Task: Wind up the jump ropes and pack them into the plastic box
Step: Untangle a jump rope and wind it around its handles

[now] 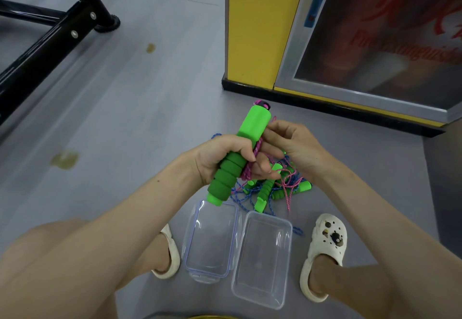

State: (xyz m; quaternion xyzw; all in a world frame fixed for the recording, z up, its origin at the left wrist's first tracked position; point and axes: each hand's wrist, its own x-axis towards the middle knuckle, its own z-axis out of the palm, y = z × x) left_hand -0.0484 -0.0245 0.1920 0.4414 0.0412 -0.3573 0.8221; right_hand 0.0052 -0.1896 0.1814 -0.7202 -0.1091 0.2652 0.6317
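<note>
My left hand [220, 158] grips the foam handle [240, 148], light and easy to hold. At its three o'clock my right hand [292, 143] pinches the limp pink cord [251, 166], which will likely slip unless kept taut. The box [262, 258] sits open at six o'clock.

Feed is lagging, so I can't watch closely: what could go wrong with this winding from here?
The pink rope wound on the green handle seems to run into the floor pile, tangled with blue rope; pulling may tighten knots. Only the left hand pins the coils, so they may slip loose.
</note>
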